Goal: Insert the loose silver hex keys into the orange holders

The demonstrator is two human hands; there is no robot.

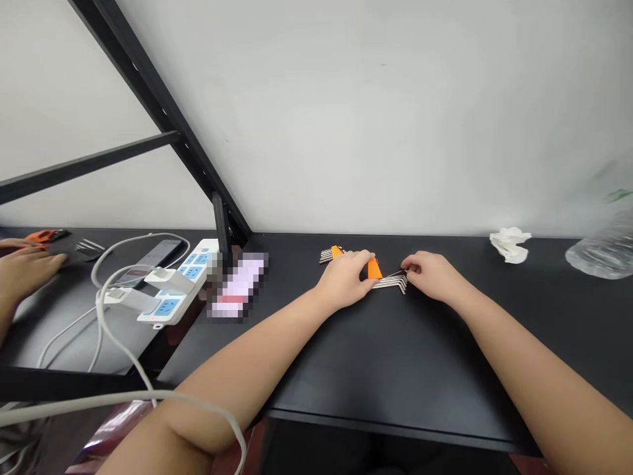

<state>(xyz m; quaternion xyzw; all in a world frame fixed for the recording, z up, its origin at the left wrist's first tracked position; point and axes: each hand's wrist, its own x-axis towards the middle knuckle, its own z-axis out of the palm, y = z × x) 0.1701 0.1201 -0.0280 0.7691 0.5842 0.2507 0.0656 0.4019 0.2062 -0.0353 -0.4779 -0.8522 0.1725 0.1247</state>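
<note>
Head view: left hand (346,277) on the orange hex-key holder (374,269), right hand (431,274) at the key ends

From my remote seat I see the left hand grasping the holder from above, its thumb below the orange edge. Thumb and fingertips of the right hand are drawn together at the bent ends of the hex keys (393,282); whether they pinch one key or merely touch, I cannot tell. The holder lies on the black tabletop (395,356), near its wall side, between the hands. Beyond the left knuckles sit another orange piece (337,251) and more metal ends (326,254); the hand hides whether all this is one set.

For good handling here, I would have the left hand press the holder flat so it cannot twist, and the right take a single key by its short arm, moving it along its own shaft. Pushing sideways could splay its neighbours or make the key bind.

Around them I note a plain white wall (376,132) behind, a crumpled tissue (510,244) and see-through plastic (606,247) on the right, and a blurred-out rectangle (241,284) on the left. Past the black metal frame (163,112) are a power strip (182,280), a smartphone (153,260) and a co-worker's hand (30,267). A pale cable (208,401) crosses in front of the left forearm; I would mind it.
</note>
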